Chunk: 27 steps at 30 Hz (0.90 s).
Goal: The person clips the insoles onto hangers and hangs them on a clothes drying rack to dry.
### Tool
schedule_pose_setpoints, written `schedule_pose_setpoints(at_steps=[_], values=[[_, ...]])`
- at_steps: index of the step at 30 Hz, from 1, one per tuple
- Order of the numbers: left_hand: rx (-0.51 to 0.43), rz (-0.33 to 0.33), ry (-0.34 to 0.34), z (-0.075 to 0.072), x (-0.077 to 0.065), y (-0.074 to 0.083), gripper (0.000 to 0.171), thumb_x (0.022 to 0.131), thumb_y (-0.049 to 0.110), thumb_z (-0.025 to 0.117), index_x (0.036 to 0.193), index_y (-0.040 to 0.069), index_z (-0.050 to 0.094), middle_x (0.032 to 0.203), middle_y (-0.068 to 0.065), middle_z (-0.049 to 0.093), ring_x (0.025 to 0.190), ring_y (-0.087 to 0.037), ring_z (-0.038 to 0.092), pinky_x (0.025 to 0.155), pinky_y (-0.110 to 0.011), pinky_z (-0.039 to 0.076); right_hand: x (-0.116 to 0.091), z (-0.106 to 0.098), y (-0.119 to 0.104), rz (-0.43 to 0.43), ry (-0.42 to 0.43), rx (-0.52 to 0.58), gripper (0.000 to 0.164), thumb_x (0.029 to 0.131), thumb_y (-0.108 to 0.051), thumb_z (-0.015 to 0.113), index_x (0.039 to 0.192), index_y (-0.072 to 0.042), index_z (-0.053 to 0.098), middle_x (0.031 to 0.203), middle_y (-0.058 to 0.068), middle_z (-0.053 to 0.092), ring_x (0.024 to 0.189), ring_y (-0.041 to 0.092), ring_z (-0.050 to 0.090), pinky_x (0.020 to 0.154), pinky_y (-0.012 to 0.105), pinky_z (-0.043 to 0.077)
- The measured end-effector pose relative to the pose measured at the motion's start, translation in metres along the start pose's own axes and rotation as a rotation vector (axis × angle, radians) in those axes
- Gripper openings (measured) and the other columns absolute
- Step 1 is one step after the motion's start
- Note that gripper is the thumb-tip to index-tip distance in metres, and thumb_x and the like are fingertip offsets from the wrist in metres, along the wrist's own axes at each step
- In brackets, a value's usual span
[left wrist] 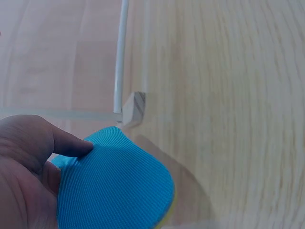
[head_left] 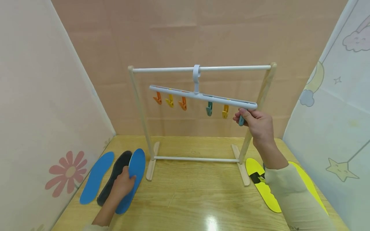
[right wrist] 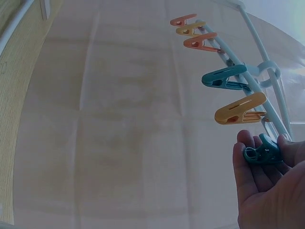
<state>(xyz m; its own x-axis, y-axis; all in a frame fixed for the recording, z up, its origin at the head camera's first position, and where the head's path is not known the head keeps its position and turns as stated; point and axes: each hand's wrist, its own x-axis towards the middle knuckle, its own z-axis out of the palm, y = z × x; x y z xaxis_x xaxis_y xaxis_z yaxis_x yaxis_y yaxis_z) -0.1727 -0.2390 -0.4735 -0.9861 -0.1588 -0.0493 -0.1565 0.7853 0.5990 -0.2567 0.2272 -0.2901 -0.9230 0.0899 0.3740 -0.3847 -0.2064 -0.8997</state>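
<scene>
My left hand (head_left: 123,183) grips a blue insole (head_left: 138,166) by its edge, thumb on the ribbed blue face in the left wrist view. That insole is lifted at a tilt beside a black insole (head_left: 117,166). My right hand (head_left: 260,125) pinches a teal clothespin (right wrist: 262,151) at the right end of a white clip hanger (head_left: 176,92). The hanger hooks over the rack's top bar and slopes down toward my right hand. Orange, yellow and teal clothespins (head_left: 209,109) hang along it with nothing between their jaws.
Another blue insole (head_left: 96,178) lies at the far left of the wooden table (head_left: 185,189). Yellow insoles (head_left: 264,191) lie at the right, partly under my right sleeve. The rack's wooden feet (head_left: 240,165) stand on the table, joined by a low white bar (head_left: 196,159).
</scene>
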Motion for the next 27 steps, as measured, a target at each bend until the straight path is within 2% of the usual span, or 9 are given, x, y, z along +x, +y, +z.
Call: schedule_pose_setpoints(at_steps=[10, 14, 21, 27], values=[[0.01, 0.051, 0.016, -0.007, -0.015, 0.026, 0.055, 0.1, 0.01, 0.055, 0.141, -0.016, 0.029, 0.121, -0.044, 0.057, 0.104, -0.06, 0.06, 0.081, -0.064, 0.051, -0.002, 0.0, -0.002, -0.008, 0.001, 0.003, 0.015, 0.09, -0.019, 0.077, 0.093, -0.004, 0.079, 0.078, 0.003, 0.076, 0.072, 0.013, 0.076, 0.073, 0.027, 0.06], [0.025, 0.057, 0.018, -0.007, -0.018, 0.029, 0.058, 0.1, 0.01, 0.055, 0.142, -0.019, 0.027, 0.124, -0.046, 0.054, 0.107, -0.061, 0.058, 0.085, -0.066, 0.049, -0.003, 0.001, -0.003, -0.007, 0.001, -0.012, 0.015, 0.091, -0.02, 0.077, 0.093, -0.005, 0.079, 0.079, 0.003, 0.076, 0.072, 0.013, 0.076, 0.073, 0.027, 0.06], [0.033, 0.073, 0.043, -0.006, -0.025, 0.033, 0.057, 0.098, 0.009, 0.057, 0.138, -0.02, 0.029, 0.115, -0.046, 0.058, 0.096, -0.059, 0.063, 0.077, -0.064, 0.052, -0.003, 0.001, -0.004, -0.01, -0.002, -0.015, 0.014, 0.091, -0.019, 0.076, 0.091, -0.005, 0.078, 0.079, 0.003, 0.076, 0.071, 0.013, 0.076, 0.073, 0.026, 0.06], [0.042, 0.105, 0.074, -0.004, -0.031, 0.039, 0.057, 0.097, 0.008, 0.058, 0.138, -0.02, 0.032, 0.117, -0.045, 0.058, 0.1, -0.059, 0.062, 0.08, -0.065, 0.051, -0.004, 0.001, -0.005, -0.004, 0.0, -0.026, 0.014, 0.091, -0.02, 0.076, 0.092, -0.006, 0.079, 0.079, 0.002, 0.077, 0.072, 0.012, 0.076, 0.073, 0.026, 0.06]])
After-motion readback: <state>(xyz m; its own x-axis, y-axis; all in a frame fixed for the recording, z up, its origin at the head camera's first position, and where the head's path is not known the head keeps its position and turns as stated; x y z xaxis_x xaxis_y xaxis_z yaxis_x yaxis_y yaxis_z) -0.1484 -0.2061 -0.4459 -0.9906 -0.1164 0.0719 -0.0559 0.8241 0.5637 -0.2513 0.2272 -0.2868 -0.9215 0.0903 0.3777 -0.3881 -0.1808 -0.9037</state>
